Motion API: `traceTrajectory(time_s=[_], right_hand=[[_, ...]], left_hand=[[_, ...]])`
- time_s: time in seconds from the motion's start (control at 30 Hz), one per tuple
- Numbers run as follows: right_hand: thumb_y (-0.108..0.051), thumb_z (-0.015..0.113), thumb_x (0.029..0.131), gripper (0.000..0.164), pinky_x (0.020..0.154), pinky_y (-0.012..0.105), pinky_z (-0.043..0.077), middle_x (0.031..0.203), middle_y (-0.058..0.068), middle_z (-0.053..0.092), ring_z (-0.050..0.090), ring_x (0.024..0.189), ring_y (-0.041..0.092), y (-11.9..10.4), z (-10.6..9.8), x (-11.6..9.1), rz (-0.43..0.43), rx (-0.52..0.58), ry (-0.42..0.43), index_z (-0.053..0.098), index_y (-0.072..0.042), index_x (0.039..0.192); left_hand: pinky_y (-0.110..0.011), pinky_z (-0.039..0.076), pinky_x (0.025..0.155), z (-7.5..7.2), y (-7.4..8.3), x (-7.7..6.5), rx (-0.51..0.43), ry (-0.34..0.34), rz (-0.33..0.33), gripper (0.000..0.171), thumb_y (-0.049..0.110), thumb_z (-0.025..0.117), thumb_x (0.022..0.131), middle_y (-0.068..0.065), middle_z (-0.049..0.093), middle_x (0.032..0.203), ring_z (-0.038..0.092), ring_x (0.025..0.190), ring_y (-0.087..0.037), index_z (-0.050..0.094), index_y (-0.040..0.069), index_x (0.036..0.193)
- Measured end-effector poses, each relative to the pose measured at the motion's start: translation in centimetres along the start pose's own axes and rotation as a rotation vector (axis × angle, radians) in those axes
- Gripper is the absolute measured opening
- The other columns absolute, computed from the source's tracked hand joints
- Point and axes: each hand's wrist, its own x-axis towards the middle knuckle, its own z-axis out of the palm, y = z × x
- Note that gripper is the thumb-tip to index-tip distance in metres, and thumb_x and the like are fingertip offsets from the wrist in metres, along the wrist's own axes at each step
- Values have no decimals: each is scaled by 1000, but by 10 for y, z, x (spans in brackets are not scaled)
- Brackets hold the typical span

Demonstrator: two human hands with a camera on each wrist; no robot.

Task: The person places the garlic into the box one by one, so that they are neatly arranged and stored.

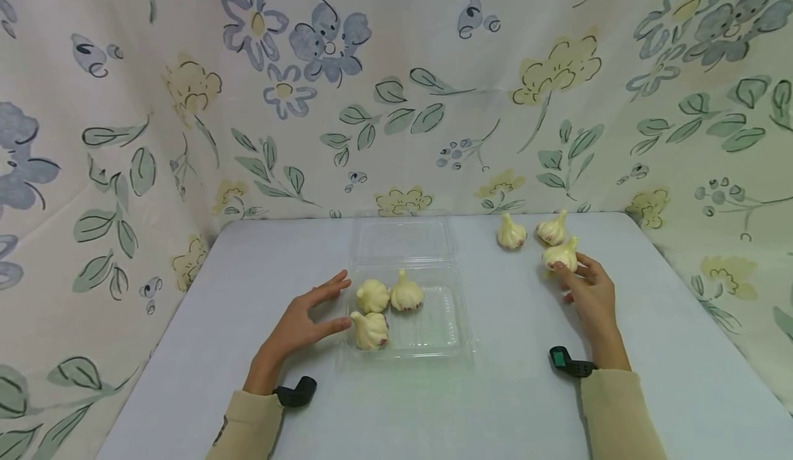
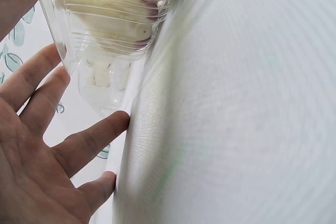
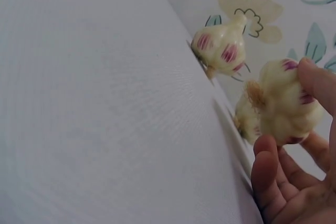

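Note:
On the right, my right hand [image 1: 593, 298] grips a garlic bulb [image 1: 560, 255] between thumb and fingers. The right wrist view shows that bulb, with purple streaks and a root tuft [image 3: 255, 94], held off the table. Two more bulbs stand just beyond it, one garlic bulb [image 1: 511, 232] to the left and another garlic bulb [image 1: 551, 229] behind. My left hand [image 1: 302, 322] has its fingers spread at the left edge of a clear plastic clamshell box [image 1: 436, 326]. Inside the box's left and upper part sit three garlic bulbs [image 1: 370, 331].
The box's clear lid [image 1: 403, 239] lies folded back toward the far side of the white table [image 1: 514, 405]. A flowered cloth [image 1: 396, 136] hangs behind the table and along its sides. Each wrist wears a black device [image 1: 297, 392].

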Motion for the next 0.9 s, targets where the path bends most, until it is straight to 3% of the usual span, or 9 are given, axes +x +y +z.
traceTrajectory(time_s=[0.2,0.53,0.77,0.9], right_hand=[[-48,71,93,76,60,19,53,111,-21,54,62,79,0,-1,2,-2,-27,22,-22,40,-18,156],[-24,75,95,63,59,17,53,110,-17,60,64,74,3,1,11,-3,-166,144,-113,46,-14,150],[-24,72,97,71,61,17,54,113,-14,55,63,75,1,-2,14,-3,-211,89,-144,38,-13,158],[-22,71,97,68,62,17,55,112,-14,55,63,77,2,-4,18,-3,-230,79,-164,41,-11,156]], left_hand=[[-66,28,120,0,0,0,-5,-4,-3,71,33,84,85,9,39,163,47,145,-31,55,16,148],[-67,27,119,0,-2,-1,-14,-5,3,70,32,84,85,9,40,163,48,144,-32,56,16,148],[-66,28,119,0,-3,-1,-9,-4,11,71,32,84,85,9,40,163,48,144,-32,56,15,148],[-66,28,120,1,-3,0,-6,-7,7,71,33,84,85,9,40,163,47,145,-31,55,16,148]])
